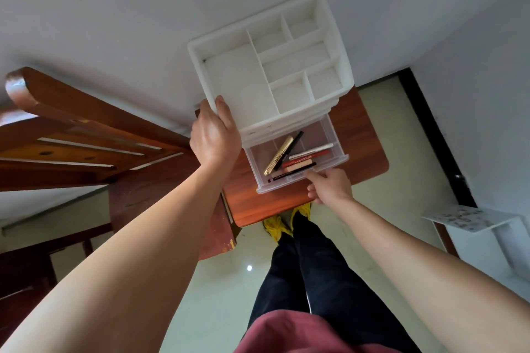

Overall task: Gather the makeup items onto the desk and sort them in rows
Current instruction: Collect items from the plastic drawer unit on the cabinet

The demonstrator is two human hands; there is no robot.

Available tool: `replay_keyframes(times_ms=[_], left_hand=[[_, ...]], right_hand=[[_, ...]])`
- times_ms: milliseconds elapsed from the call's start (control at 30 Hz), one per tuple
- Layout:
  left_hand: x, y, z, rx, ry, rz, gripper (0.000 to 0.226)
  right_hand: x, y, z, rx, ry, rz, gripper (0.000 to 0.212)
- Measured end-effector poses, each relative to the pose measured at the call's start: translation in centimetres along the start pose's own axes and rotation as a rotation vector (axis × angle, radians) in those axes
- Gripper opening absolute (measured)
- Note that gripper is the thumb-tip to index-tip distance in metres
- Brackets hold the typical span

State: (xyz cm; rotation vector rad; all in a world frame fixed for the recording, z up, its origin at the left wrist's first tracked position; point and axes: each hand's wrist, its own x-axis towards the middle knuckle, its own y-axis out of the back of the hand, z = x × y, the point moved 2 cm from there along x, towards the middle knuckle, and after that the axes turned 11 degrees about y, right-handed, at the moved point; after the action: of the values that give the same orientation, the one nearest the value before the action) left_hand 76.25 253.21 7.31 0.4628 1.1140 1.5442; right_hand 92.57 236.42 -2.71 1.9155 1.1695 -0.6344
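With the left hand clamped on the white compartmented plastic organizer, the right hand pinches the clear pulled-out drawer, which risks tipping and spilling its pencils and tubes

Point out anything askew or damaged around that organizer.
Inside the open clear drawer, the makeup sticks lie jumbled, the gold tube angled across the others. The wooden chair has chipped finish at its corner.
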Motion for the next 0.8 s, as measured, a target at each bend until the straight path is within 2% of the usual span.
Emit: replay_keyframes(times_ms=[133,200,333,400,500,600,700,800], left_hand=[[0.1,0.1,0.0,-0.019,0.023,-0.051,0.048],[0.0,0.3,-0.4,-0.064,0.011,-0.112,0.051],[-2.2,1.1,-3.4,-0.158,-0.047,-0.227,0.046],[-3.6,1.2,-5.8,-0.171,-0.01,-0.239,0.043],[-5.2,0.6,-9.4,-0.139,0.075,-0.254,0.045],[-6.1,-0.2,-11.8,-0.072,0.11,-0.296,0.041],[-6.3,-0.6,-12.1,-0.017,0.093,-0.318,0.035],[-5.9,-1.0,-10.7,0.015,0.032,-0.317,0.022]], right_hand=[[0.5,1.7,-3.4,-0.554,0.509,0.006,0.011],[2.0,1.9,-4.8,-0.77,0.676,-0.017,0.019],[5.4,1.0,-6.0,-1.311,0.786,-0.215,0.048],[6.3,0.2,-6.0,-1.478,0.836,-0.251,0.05],[7.0,-0.5,-5.8,-1.574,0.893,-0.261,0.046],[7.6,-0.7,-5.5,-1.556,0.868,-0.31,0.039],[7.8,-0.7,-5.2,-1.499,0.798,-0.4,0.026],[7.6,-0.9,-5.2,-1.414,0.747,-0.443,0.025]])
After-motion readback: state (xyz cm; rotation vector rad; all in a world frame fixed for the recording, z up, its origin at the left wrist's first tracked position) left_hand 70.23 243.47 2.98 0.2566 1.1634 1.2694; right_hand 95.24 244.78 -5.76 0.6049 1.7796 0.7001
